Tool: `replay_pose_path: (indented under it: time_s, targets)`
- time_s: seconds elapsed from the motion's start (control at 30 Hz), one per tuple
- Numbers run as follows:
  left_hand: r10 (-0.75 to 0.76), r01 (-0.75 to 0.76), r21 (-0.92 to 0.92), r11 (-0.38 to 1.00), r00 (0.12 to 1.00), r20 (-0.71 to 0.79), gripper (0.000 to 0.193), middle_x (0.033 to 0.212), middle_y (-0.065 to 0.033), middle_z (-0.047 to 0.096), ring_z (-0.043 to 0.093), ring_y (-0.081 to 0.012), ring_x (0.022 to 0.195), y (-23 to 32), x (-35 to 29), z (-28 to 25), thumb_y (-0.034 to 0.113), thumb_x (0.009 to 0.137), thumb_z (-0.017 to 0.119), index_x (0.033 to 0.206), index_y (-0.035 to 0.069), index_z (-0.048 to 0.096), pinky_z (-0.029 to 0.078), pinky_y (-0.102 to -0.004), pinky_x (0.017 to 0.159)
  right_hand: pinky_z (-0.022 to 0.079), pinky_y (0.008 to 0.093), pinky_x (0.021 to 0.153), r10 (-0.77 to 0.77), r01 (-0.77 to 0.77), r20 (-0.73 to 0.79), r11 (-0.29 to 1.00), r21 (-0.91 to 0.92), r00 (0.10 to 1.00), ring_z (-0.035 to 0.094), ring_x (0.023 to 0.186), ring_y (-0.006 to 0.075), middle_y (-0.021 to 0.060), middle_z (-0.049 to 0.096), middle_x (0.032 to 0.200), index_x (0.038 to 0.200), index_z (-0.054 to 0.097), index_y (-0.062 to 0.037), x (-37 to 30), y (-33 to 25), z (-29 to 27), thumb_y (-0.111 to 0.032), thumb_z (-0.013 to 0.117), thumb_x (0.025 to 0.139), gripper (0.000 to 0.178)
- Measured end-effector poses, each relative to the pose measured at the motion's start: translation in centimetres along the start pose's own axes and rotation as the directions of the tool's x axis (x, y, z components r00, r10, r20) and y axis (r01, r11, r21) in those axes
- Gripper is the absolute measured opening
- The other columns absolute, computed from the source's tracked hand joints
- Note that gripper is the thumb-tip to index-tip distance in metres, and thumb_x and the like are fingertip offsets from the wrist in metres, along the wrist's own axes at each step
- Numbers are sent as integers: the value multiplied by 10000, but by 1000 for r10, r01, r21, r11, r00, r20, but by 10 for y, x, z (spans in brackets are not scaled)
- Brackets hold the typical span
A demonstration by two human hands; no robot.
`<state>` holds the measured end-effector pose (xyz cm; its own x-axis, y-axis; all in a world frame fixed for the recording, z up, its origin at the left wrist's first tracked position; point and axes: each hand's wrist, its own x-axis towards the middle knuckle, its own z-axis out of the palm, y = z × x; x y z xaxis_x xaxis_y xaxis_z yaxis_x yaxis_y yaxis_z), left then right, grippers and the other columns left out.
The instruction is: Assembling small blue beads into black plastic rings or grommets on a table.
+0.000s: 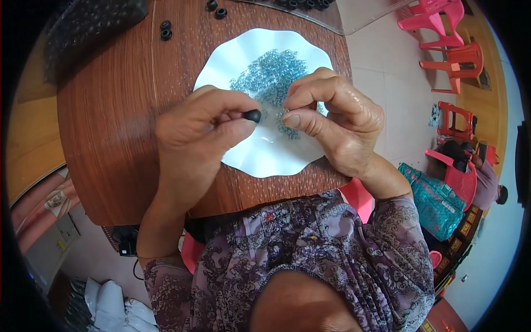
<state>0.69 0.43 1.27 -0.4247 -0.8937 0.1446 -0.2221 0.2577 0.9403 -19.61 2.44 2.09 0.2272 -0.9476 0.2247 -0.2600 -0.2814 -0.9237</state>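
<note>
The left hand (202, 122) is closed firmly, thumb against finger, on one rounded black piece (253, 116), held over the left part of the plate. Just to its right, the right hand (343, 110) has thumb and forefinger brought almost together; I can't tell from here whether something tiny is caught between the tips. The two hands are near each other but apart.

Under them is one white plate (260, 164) with a wavy rim. On it lies one heap of small shiny coil-like bits (276, 69), far too many and too fine for me to count, with a looser scatter on the near side, between the hands.

The plate sits on one brown wood-grain table (110, 138). Beyond it, to the far left, I count four loose black pieces (166, 34), in two pairs. More stand at the far edge by a clear tray (376, 18), several of them, cut off from view. One dark, bubbly-surfaced bag (94, 33) rests at the table's far left corner.

Off to the right I see one orange chair (459, 65), one red stool (456, 120), one large teal bag (434, 202) and one other person (485, 185), beside a red chair (467, 177).
</note>
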Motion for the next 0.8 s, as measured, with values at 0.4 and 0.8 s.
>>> replay_pose_path:
  time_s: [0.4,0.8]
  targets:
    - [-275,220,-820,529,958,80,226,828,-116,632,578,-125,675,-10,3,1,-20,767,658,977,-79,598,456,-220,571,457,292,665,-259,258,-25,965,-45,966,568,752,187,127,603,838,871,595,21,23,-12,12,63,691,709,193]
    - [-298,205,-848,488,953,58,211,820,-92,623,568,-125,667,-9,-5,3,-60,761,646,966,-82,600,467,-228,593,416,290,535,-505,481,74,752,-451,860,516,628,211,87,584,772,829,635,-6,25,-23,21,34,639,520,311]
